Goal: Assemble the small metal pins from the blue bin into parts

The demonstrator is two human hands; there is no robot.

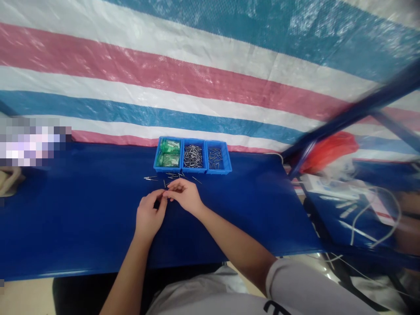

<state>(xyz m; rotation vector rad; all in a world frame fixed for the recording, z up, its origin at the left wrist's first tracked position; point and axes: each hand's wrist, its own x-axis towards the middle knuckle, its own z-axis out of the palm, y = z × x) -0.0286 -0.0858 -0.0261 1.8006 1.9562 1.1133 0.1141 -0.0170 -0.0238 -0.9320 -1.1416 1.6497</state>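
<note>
Our L hand (149,214) & R hand (187,195) meet, fingertips bunched; can't tell what's btwn. Loose metal pins (173,176) lie just beyond, nearer our R, many approx. crosswise, before blue bins (219,171).

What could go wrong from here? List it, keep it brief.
The right hand is close to loose pins and might scatter them. Anything small pinched between it and the left hand could slip. The middle bin and right bin adjoin, so their contents may get mixed.
</note>
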